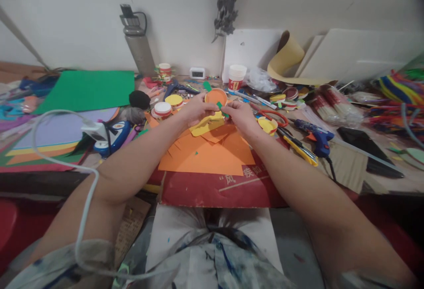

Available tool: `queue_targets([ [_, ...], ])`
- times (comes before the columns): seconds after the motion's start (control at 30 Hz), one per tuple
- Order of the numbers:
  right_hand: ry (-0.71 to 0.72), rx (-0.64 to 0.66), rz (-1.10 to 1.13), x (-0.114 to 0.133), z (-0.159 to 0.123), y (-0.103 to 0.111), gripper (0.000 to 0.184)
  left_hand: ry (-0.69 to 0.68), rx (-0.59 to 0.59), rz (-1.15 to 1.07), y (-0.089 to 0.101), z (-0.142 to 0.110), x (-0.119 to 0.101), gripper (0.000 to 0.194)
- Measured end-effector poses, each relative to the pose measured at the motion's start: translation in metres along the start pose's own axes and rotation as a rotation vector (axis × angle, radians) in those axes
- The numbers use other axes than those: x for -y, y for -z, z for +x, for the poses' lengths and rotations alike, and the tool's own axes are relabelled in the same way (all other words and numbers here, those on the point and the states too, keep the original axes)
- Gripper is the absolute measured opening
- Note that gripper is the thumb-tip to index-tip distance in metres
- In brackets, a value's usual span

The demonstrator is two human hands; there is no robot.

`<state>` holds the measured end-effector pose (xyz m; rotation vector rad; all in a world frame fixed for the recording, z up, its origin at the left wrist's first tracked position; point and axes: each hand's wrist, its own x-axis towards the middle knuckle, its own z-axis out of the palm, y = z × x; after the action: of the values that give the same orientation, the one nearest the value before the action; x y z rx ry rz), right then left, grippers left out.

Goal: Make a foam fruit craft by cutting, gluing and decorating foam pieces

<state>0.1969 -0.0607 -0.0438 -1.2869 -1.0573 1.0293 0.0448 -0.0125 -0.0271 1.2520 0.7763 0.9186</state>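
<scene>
Both my hands meet at the middle of the table over a pile of orange paper (pixel 205 154). My left hand (pixel 195 110) is closed around an orange paper cup (pixel 216 96), whose open mouth faces me. My right hand (pixel 239 114) pinches a small green paper piece (pixel 221 107) against the cup's lower edge. A yellow cut paper piece (pixel 207 125) hangs under the cup between my hands.
Red-handled scissors (pixel 276 117), a yellow utility knife (pixel 300 150) and a blue glue gun (pixel 316 136) lie to the right. Green paper sheets (pixel 88 88), a metal bottle (pixel 137 44), stacked paper cups (pixel 236 77) and coloured cup lids crowd the table. A white cable (pixel 59 156) crosses my left arm.
</scene>
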Motion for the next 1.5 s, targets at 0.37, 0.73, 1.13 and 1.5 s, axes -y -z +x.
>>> queue_targets([
  [0.37, -0.022, 0.004, -0.050, 0.004, -0.003, 0.000, 0.026, 0.016, 0.042, -0.001, 0.004, 0.002, -0.001, 0.034],
  [0.73, -0.175, 0.019, 0.144, 0.009, -0.001, 0.003, 0.024, -0.003, 0.000, -0.046, 0.026, 0.011, 0.000, 0.035],
  [1.13, -0.113, 0.032, 0.133, 0.004, 0.002, 0.004, 0.014, -0.066, -0.004, 0.012, 0.030, 0.013, 0.004, 0.060],
  [1.5, -0.082, 0.013, -0.031, -0.004, 0.010, 0.005, 0.027, -0.195, 0.071, 0.140, 0.024, 0.015, 0.016, 0.066],
])
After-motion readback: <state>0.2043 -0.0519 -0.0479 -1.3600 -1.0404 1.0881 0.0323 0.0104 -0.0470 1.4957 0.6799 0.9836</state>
